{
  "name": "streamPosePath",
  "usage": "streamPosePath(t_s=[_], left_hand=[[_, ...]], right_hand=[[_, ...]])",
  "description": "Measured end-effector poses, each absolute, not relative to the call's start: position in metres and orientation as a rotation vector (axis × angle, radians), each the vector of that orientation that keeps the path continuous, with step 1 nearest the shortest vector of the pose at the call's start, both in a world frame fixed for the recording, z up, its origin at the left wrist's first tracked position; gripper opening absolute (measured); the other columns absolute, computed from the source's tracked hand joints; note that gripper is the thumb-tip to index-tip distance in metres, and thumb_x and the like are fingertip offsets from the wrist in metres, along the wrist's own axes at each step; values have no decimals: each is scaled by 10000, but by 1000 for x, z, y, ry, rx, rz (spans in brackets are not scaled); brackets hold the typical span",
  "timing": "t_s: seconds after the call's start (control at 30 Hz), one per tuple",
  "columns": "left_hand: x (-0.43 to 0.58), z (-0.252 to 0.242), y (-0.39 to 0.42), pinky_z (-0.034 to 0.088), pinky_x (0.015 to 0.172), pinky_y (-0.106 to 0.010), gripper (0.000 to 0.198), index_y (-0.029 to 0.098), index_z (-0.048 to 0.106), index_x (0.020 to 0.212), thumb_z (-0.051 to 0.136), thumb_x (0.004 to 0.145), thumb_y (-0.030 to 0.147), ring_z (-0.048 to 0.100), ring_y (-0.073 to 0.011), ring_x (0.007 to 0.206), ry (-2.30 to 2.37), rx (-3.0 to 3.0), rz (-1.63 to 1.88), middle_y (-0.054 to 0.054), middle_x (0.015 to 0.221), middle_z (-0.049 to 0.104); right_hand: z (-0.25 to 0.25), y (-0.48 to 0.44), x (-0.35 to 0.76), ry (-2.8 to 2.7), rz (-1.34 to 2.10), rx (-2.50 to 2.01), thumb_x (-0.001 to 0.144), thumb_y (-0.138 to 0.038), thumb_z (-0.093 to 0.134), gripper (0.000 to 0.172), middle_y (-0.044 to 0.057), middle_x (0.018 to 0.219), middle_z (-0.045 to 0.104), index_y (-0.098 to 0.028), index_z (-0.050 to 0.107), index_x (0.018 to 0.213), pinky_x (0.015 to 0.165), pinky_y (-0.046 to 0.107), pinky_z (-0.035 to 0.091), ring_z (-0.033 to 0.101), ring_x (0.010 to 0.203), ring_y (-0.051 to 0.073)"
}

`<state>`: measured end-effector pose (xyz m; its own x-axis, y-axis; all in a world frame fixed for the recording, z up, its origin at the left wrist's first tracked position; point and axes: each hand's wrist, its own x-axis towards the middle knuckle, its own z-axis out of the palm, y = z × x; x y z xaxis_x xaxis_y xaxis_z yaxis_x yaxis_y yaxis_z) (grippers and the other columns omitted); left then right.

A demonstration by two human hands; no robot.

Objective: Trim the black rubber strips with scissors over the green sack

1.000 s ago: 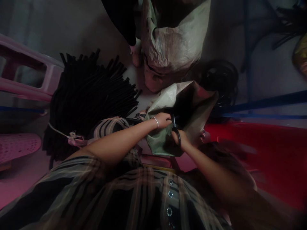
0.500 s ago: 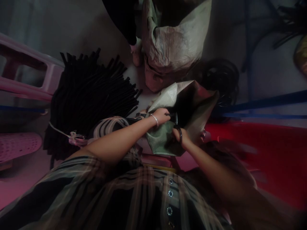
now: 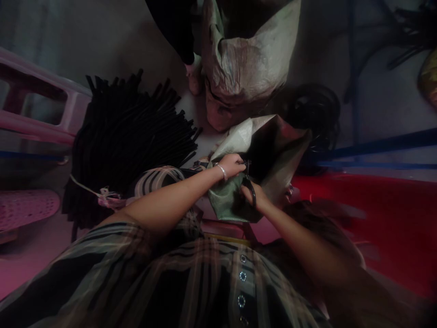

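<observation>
My left hand, with a silver bracelet at the wrist, is closed on a short black piece over the mouth of an open greenish sack. Just below and to the right, my right hand is closed around the dark handles of scissors. The scissors' blades point up to the black piece, beside my left fingertips. Deep shadow hides what lies inside the sack.
A large bundle of black strips lies at the left, beside a pink stool. Beyond the greenish sack stands a big pale sack, with a person's foot beside it. Something red fills the right side.
My right hand has shifted slightly left and up with the scissors, whose blades now meet the black piece. My left hand has moved slightly right.
</observation>
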<state>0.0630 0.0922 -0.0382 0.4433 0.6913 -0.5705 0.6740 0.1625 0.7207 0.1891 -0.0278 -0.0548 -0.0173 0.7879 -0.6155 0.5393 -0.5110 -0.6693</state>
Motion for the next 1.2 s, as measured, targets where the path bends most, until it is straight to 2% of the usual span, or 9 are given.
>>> streamPosePath(t_s=[0.2, 0.33, 0.5, 0.57, 0.8, 1.2], left_hand=[[63, -40, 91, 439, 532, -228, 215, 143, 650, 879, 554, 723, 257, 550, -103, 508, 1186, 1541, -48, 14, 601, 611], [62, -40, 92, 441, 567, -232, 212, 148, 652, 860, 548, 737, 285, 564, -118, 556, 1181, 1633, -81, 14, 586, 601], [58, -36, 95, 440, 755, -266, 267, 158, 673, 861, 547, 765, 373, 589, -174, 824, 1209, 2003, -40, -53, 845, 663], [57, -34, 95, 430, 782, -272, 318, 167, 675, 893, 494, 807, 414, 587, -184, 862, 1193, 2070, -66, -66, 895, 664], [60, -41, 95, 429, 738, -249, 321, 147, 678, 879, 445, 838, 364, 587, -161, 809, 1097, 2117, -132, -60, 865, 670], [61, -42, 96, 422, 694, -241, 326, 145, 695, 848, 453, 823, 361, 571, -144, 741, 1136, 2071, -113, -44, 806, 668]], right_hand=[[-53, -28, 191, -1506, 1472, -2007, 809, -302, 445, 194, 48, 809, 630, -168, 579, 847, 658, 240, 394, 545, 702, 152], [-52, -29, 191, -1514, 1443, -2070, 800, -281, 448, 185, 54, 750, 629, -168, 591, 770, 623, 237, 384, 538, 664, 155], [-55, -27, 190, -1389, 1472, -2178, 783, -255, 415, 237, 49, 623, 615, -170, 621, 700, 562, 235, 371, 534, 582, 155], [-54, -25, 189, -1300, 1503, -2202, 760, -244, 423, 240, 45, 582, 611, -163, 645, 718, 548, 233, 374, 537, 552, 154], [-41, -22, 185, -1092, 1595, -2223, 719, -235, 415, 270, 24, 496, 584, -125, 661, 741, 440, 201, 347, 525, 439, 124], [-38, -24, 183, -977, 1658, -2157, 725, -245, 410, 246, 15, 426, 540, -137, 623, 667, 387, 201, 340, 524, 396, 131]])
